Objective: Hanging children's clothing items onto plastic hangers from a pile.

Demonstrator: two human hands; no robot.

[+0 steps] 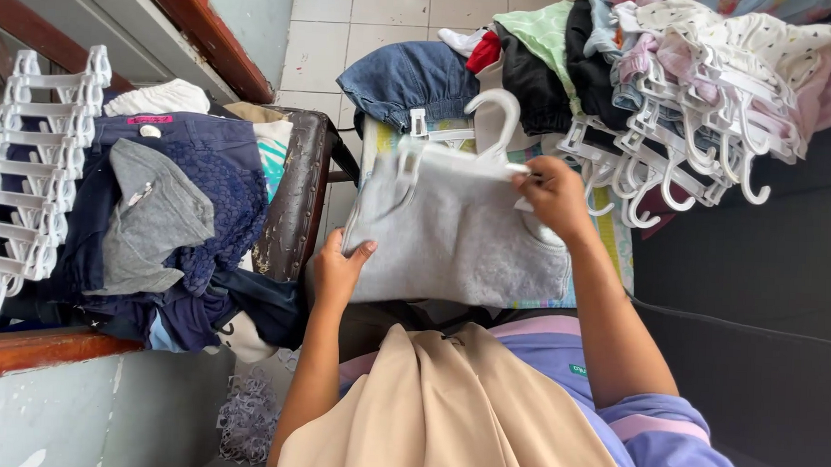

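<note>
A small grey garment [457, 235] hangs from a white plastic clip hanger [493, 126] in front of me. My left hand [339, 269] pinches the garment's lower left edge. At its upper right corner, by the hanger's clip, my right hand [555, 194] grips the cloth. The hanger's hook points up toward a folded blue denim piece [407, 81].
A chair [297, 193] on the left holds a heap of dark blue and grey clothes [172, 225]. White hangers [26, 165] are stacked at far left. A pile of clothes on white hangers [687, 96] lies at upper right on a dark surface [754, 301].
</note>
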